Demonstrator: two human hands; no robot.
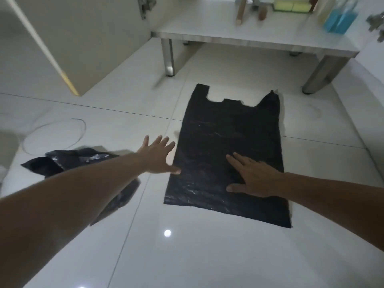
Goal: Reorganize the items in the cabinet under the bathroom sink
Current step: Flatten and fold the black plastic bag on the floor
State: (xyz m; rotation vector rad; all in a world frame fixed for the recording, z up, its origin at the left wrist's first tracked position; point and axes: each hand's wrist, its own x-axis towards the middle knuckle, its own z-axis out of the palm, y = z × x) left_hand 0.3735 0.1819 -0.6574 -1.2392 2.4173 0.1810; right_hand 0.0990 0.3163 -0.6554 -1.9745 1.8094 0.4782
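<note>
Floor tiles (207,256), glossy and white, carry a black plastic bag (226,142) spread flat, its two handles pointing toward the cabinet's bottom shelf (239,36). The right hand (252,176) lies palm down on the bag's near right part, fingers straight and spread, gripping nothing. The left hand (156,155) is at the bag's left edge, fingers straight and fanned, its thumb tip touching that edge. A second, crumpled black bag (62,161) lies on the floor to the left, partly under the left forearm. On the shelf stand a blue-filled clear bottle (340,16), yellow sponges (291,6) and blurred wooden handles (241,11). The open cabinet door (52,44) stands at left.
</note>
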